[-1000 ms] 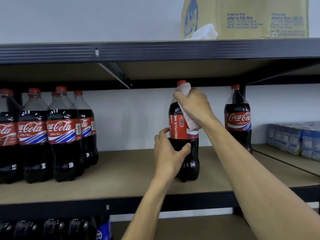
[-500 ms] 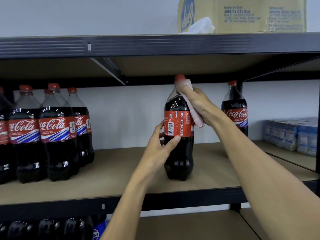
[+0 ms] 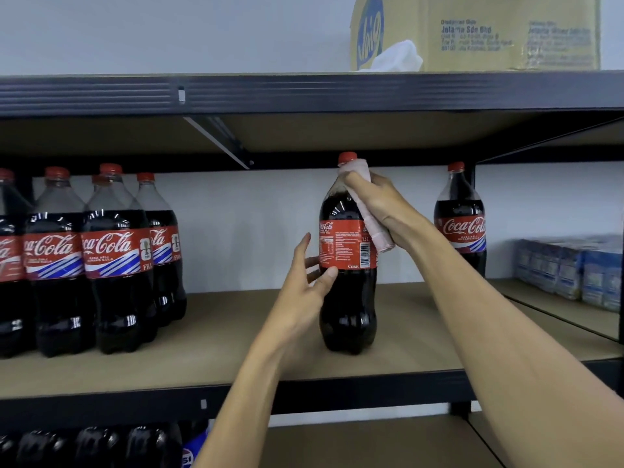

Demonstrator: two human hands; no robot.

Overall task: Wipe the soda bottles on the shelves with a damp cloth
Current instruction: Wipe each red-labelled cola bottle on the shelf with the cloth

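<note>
Pressing against the neck and shoulder of a dark cola bottle (image 3: pixel 347 298) with a red cap and red label, the right hand (image 3: pixel 378 204) is curled round a pale pink folded cloth (image 3: pixel 376 233), which runs from just under the cap down to the top of the label. The left hand (image 3: pixel 304 292) is lower, at the bottle's left side: its fingers are straight and spread beside the label, and its thumb tip touches the dark plastic just below the label. The two hands are apart, with the label between them. The bottle stands upright on a brown board shelf (image 3: pixel 219 332) with a black metal front rail, below both hands. Well to the left of the left hand stands a cluster of matching cola bottles (image 3: pixel 111 258). Right of the right hand, behind its forearm, a lone cola bottle (image 3: pixel 461 231) stands, and farther right lie blue-and-white wrapped packs (image 3: pixel 574 265). Above the right hand, on the upper shelf, sit a yellow cardboard box (image 3: pixel 489 35) and a crumpled white cloth (image 3: pixel 398 57).
</note>
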